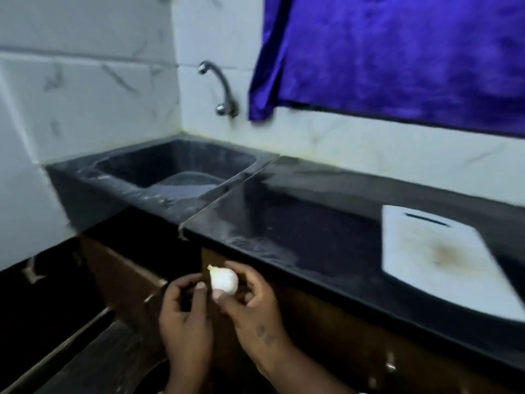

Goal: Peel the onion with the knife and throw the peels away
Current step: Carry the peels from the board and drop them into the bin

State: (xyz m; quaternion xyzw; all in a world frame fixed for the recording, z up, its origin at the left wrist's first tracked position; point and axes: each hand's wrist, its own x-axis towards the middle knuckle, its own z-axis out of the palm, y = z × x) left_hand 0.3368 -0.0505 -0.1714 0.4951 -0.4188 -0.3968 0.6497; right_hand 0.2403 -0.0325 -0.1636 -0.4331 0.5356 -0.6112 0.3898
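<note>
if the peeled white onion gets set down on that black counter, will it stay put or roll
Probably rolls: the onion looks round and smooth, with only a small stem tip to stop it. Its peeled surface looks glossy, so it may be slippery in the right hand. The flat cutting board on the counter seems the safer resting place.

Onion (224,280) — white, smooth, glossy, no brown skin visible on the surface shown; appears peeled. Small pale yellowish tip points up and to the left. Held in the air in front of the desk edge (284,268), below its level — not resting on any surface. Knife and peels: not visible.
</note>
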